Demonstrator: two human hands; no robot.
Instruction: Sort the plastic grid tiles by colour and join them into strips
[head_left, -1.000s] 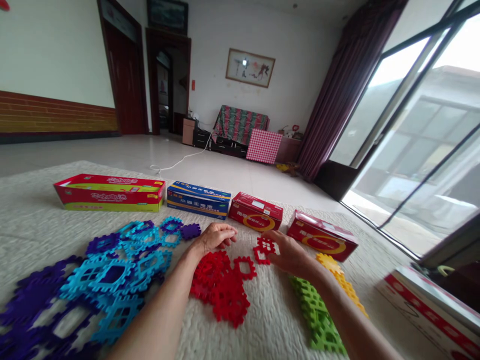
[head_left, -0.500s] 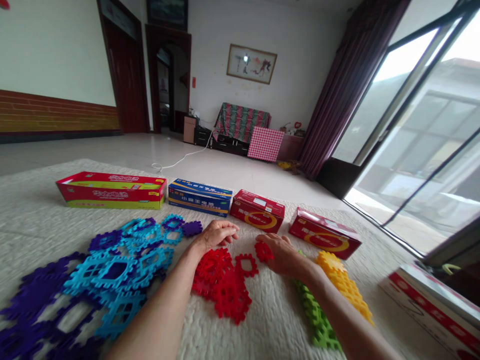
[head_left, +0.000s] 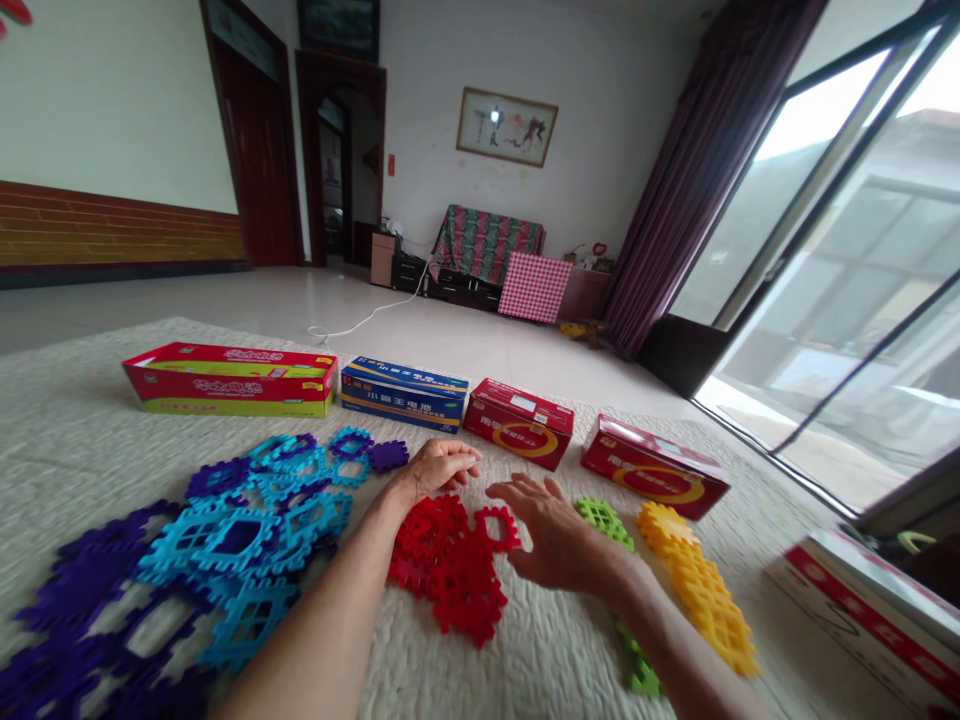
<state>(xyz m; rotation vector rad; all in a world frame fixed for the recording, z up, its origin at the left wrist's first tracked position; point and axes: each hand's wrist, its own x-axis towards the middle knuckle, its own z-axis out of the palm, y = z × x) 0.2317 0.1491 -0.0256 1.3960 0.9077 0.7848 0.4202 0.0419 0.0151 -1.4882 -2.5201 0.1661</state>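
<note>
Far wall — framed painting; purple curtain by window

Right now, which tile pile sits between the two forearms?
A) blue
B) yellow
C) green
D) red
D. The red interlocking tiles lie between the left hand and the right hand, while the blue tiles lie beyond the left forearm.

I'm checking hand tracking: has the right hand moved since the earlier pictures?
Yes: the right hand has drawn back toward the person, now farther from the red box ahead of it.
</note>
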